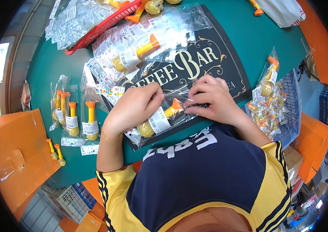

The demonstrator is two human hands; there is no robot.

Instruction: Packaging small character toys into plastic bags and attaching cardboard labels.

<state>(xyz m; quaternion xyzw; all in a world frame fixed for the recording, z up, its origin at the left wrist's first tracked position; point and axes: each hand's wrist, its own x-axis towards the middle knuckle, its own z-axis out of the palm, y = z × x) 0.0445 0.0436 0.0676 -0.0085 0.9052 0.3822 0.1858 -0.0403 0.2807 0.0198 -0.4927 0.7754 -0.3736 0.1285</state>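
In front of my chest lies a clear plastic bag [175,117] with a toy [170,112] inside. The toy has a round yellow end, a yellow stem, an orange flared foot and a white paper band. My left hand [138,102] is closed, its fingertips pinching the bag's upper edge. My right hand [215,96] has curled fingers, with thumb and forefinger closed on the bag beside the orange foot. Just beyond the left hand rests another bagged toy [129,58], on a spread of flat printed clear bags [102,73].
A dark lettered mat [233,65] lies under the work on a green table [276,42]. Several bagged toys [90,125] lie at the left. A red basket [106,27] with flat bags stands far left. At the right, a blue crate [293,108] sits beside many bagged toys [268,104].
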